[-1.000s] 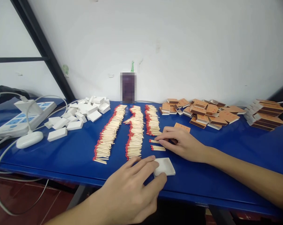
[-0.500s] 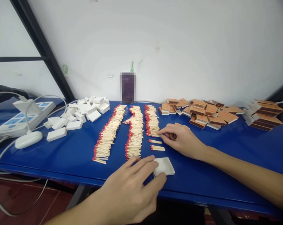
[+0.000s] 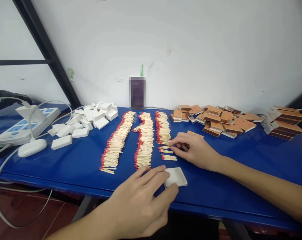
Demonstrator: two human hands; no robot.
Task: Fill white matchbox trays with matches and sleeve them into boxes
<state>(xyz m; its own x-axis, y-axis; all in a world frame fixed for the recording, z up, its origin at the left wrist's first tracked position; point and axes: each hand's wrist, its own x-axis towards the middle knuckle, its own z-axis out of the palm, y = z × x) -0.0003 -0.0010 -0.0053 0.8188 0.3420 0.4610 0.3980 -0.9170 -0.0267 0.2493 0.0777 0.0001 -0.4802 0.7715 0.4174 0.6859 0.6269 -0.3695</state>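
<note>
My left hand [image 3: 141, 196] rests at the near edge of the blue table [image 3: 78, 160], its fingers and thumb holding a small white matchbox tray [image 3: 176, 176] flat on the surface. My right hand [image 3: 193, 148] reaches in from the right, fingertips pinched on a few red-tipped matches [image 3: 164, 147] at the near end of the right-hand row of matches [image 3: 162, 128]. Two little bundles of loose matches [image 3: 168, 157] lie just in front of it. Two longer rows of matches [image 3: 117, 141] lie to the left.
A heap of white inner trays [image 3: 86, 121] sits at the back left, beside a power strip [image 3: 21, 125] with white cables. Orange matchbox sleeves [image 3: 215, 120] are scattered at the back right, with stacks of them [image 3: 283, 121] at the far right. A blurred dark object [image 3: 137, 92] leans on the wall.
My right hand moved from the loose bundles up to the end of the right-hand match row, then drew a few matches towards me. My left hand stayed on the tray.
</note>
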